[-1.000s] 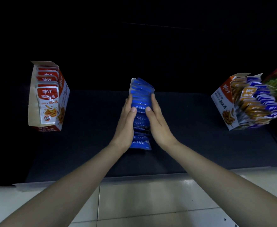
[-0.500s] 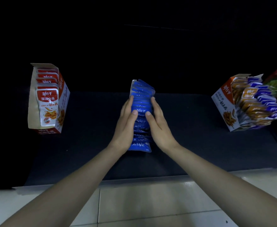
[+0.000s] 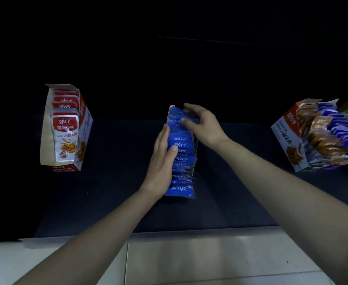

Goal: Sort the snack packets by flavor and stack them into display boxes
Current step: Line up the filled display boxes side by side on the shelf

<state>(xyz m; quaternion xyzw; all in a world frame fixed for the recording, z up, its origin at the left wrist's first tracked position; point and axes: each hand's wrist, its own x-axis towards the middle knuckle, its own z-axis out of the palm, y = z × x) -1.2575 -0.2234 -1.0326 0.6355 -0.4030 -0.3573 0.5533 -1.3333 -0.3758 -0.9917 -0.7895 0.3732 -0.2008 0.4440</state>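
Blue packets (image 3: pixel 181 153) in overlapping row, centre of dark surface (image 3: pixel 117 192). Left hand (image 3: pixel 161 161) flat against row's left side, fingers straight, together. Right hand (image 3: pixel 204 124) blurred at far end, fingers curled, pinching far packets. Red-packet box (image 3: pixel 66 128) far left; mixed box (image 3: pixel 288 136) far right.

We read 劲仔, 深海小鱼 and 一秒上头 on the front red packet (image 3: pixel 65 138) at nine o'clock. 劲仔 repeats on the blue packets (image 3: pixel 181 145) and on the three-o'clock display box (image 3: pixel 286 136).
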